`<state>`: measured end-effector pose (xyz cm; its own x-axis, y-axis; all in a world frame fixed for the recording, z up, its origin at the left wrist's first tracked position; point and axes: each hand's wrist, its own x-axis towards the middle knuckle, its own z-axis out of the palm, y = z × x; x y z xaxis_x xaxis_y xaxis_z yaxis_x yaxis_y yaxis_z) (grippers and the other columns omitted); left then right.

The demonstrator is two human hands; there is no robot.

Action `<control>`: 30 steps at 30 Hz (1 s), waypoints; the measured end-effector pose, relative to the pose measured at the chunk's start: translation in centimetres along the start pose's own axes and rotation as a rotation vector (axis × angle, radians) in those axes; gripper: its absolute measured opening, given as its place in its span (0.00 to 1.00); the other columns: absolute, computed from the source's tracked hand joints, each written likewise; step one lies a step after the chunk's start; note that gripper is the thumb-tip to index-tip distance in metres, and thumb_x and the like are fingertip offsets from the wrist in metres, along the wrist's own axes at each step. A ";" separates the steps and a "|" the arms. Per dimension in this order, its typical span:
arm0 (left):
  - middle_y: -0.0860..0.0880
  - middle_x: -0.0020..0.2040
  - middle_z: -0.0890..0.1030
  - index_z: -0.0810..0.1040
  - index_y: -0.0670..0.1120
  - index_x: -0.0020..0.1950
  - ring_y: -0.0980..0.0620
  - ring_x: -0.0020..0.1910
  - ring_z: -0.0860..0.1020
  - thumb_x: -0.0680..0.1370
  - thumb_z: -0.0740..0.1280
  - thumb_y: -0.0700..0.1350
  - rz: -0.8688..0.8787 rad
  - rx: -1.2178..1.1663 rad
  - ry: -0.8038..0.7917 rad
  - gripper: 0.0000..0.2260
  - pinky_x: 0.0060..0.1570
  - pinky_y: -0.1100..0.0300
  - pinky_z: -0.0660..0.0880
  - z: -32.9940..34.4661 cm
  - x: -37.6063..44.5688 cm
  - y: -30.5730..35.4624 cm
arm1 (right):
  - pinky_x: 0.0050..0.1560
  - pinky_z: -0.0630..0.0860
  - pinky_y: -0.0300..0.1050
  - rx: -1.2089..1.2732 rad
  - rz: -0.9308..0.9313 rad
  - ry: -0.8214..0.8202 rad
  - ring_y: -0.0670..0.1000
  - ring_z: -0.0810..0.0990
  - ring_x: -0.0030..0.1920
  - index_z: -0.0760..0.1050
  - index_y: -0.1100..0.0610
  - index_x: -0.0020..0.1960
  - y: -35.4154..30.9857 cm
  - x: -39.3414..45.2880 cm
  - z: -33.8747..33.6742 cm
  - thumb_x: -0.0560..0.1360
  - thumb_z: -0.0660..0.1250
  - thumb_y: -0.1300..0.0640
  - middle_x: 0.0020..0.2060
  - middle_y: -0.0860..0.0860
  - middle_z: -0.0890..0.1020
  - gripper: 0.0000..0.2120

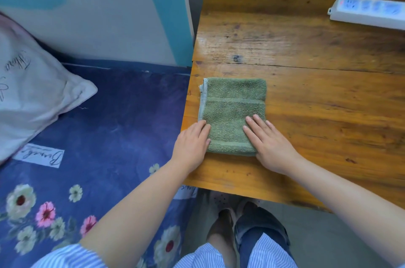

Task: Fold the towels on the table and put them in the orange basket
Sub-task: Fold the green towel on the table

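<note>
Neatly folded green towel (233, 112), pale hem, both hands flat on it

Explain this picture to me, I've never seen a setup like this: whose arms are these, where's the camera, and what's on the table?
There is no machine here. A person wears a wide-angle camera on the head, looking down at their own arms. The left hand and right hand both lie flat, fingers straight, on a folded green towel near the corner of a wooden table. Nothing is gripped; the hands only press the towel. A white power strip lies at the far right. Beside the table is a bed with a flowered blue sheet and a pillow. No orange basket is in view.
</note>
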<state>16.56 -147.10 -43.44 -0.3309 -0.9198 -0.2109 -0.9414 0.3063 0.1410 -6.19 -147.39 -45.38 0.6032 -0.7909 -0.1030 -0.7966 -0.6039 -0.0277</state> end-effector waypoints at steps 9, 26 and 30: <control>0.44 0.51 0.83 0.79 0.43 0.51 0.46 0.55 0.76 0.72 0.59 0.47 0.142 -0.079 0.249 0.15 0.51 0.54 0.72 0.8 -0.8 -0.4 | 0.47 0.80 0.54 0.126 -0.049 0.146 0.64 0.80 0.55 0.69 0.59 0.59 -0.4 -2.6 -0.1 0.55 0.79 0.66 0.55 0.62 0.81 0.35; 0.47 0.43 0.84 0.78 0.44 0.48 0.48 0.40 0.84 0.46 0.81 0.40 -0.090 -0.182 0.171 0.32 0.40 0.61 0.78 0.5 -2.8 3.7 | 0.48 0.77 0.49 0.558 -0.098 -0.110 0.57 0.82 0.49 0.80 0.63 0.54 2.6 2.0 -6.5 0.64 0.68 0.66 0.49 0.58 0.84 0.18; 0.48 0.37 0.83 0.81 0.41 0.43 0.48 0.35 0.83 0.60 0.60 0.41 -0.204 -0.227 0.282 0.16 0.37 0.63 0.75 -2.0 -5.2 4.8 | 0.51 0.75 0.49 0.745 -0.129 -0.229 0.56 0.80 0.51 0.78 0.61 0.57 3.1 2.0 -9.8 0.66 0.68 0.70 0.47 0.53 0.82 0.20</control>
<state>13.85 -141.37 -39.76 -0.0788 -0.9968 0.0123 -0.9372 0.0783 0.3400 -7.07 -151.78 -35.92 0.7338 -0.6303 -0.2534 -0.5867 -0.4000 -0.7041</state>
